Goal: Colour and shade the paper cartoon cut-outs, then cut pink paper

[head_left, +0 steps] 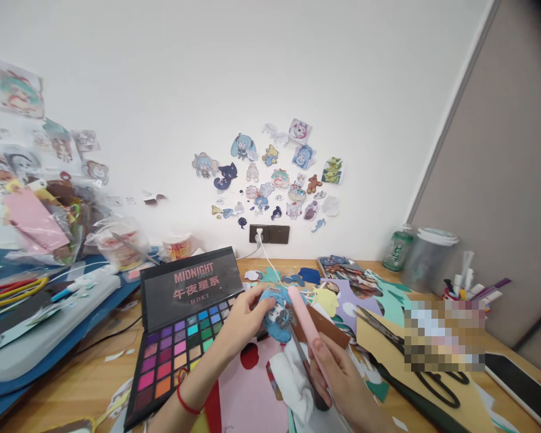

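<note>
My left hand point(251, 313) pinches a blue paper cutout point(277, 316) of a cartoon figure by its left edge, thumb on top. From the right, my right hand point(338, 376) grips a pink two-armed tool that looks like a small hair straightener point(304, 316). Its pink arm points up beside the cutout, and a dark, narrow arm lies lower, apart from it. The arms stand at the cutout's right edge; whether they touch it I cannot tell. A crumpled white cloth or tissue point(291, 382) lies below the cutout, over a pink sheet point(252, 391).
An open eyeshadow palette point(189, 288) stands left. Scissors point(415, 352), paper scraps point(338, 300) and a phone point(523, 385) lie right. Behind are a green can point(397, 249) and a lidded tub point(428, 258). A white cord point(268, 261) hangs from the wall socket point(269, 234).
</note>
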The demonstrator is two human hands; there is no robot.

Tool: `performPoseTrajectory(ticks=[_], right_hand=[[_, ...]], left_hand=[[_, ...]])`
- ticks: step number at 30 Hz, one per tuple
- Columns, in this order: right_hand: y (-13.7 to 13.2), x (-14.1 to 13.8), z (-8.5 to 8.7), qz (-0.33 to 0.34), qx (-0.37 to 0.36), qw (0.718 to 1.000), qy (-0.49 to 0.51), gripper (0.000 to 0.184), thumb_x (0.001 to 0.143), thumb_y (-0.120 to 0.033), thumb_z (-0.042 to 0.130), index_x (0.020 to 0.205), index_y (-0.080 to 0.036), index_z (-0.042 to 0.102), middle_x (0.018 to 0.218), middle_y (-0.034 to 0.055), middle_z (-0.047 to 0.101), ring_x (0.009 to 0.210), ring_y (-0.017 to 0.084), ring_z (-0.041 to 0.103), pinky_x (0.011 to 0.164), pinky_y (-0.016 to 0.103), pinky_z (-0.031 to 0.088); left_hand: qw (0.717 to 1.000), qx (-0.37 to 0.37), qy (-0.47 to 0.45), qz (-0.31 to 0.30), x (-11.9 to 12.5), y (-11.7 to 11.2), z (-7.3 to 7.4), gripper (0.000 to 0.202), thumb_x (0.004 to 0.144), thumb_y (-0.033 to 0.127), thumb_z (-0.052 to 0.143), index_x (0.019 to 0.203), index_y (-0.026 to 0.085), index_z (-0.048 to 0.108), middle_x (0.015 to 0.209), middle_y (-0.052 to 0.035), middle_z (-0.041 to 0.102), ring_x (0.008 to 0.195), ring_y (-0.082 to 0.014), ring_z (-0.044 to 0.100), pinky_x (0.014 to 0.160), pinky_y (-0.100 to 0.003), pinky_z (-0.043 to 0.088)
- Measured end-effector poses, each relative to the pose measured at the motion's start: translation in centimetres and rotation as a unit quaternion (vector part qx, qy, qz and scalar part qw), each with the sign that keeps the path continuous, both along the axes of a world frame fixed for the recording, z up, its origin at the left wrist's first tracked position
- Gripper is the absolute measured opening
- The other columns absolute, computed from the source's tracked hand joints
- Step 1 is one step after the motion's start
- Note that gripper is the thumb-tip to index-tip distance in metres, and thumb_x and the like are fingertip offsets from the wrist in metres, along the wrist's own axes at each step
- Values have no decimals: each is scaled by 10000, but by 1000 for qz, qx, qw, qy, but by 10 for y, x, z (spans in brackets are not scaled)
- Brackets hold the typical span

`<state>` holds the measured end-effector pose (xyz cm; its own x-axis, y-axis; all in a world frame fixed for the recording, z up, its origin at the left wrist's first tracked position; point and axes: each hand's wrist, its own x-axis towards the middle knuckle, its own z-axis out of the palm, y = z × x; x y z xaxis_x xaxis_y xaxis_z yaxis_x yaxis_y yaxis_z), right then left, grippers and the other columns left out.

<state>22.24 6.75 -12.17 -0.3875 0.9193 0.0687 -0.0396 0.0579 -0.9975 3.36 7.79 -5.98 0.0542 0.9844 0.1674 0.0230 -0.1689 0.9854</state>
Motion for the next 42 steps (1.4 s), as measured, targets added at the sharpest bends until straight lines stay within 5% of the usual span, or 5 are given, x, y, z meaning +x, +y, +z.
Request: performPoseTrajectory(ticks=[10,19,25,31,42], right_hand=[[-7,-1,14,-3,-18,1000,-11,517,780,-701,372,706,-191,403,465,-94,379,315,32,337,353,181,210],[-4,0,8,1,-6,1000,-31,445,853,-600,371,671,-195,390,394,-109,335,302,28,246,350,190,157],[-2,-1,5,-18,-6,1000,-6,454,840,-611,392,666,-192,386,432,-104,344,313,23,287,348,178,166],[-7,-2,10,-21,-39,999,23,515,795,-685,376,761,-176,443,481,-93,387,316,30,340,347,175,194],[6,8,34,-73,-112,977,166,445,748,-631,510,734,-192,438,441,-117,377,239,-1,210,284,156,224]], left_hand=[[998,-20,-51,-24,0,4,-1,237,703,282,556,892,140,551,714,-5,585,600,-135,582,574,-240,492],[997,-42,-37,-47,-3,0,4,147,683,242,573,791,145,546,492,44,527,341,-61,438,335,-138,309],[995,-32,-63,-71,1,3,-5,304,718,337,615,933,148,511,634,12,580,455,-80,501,440,-180,405],[995,-23,-73,-69,16,2,-15,298,717,382,631,808,118,528,642,-30,589,506,-101,510,491,-212,416],[993,-72,-72,-54,8,-4,7,114,687,264,514,713,157,483,531,-9,573,427,-104,502,441,-197,385]])
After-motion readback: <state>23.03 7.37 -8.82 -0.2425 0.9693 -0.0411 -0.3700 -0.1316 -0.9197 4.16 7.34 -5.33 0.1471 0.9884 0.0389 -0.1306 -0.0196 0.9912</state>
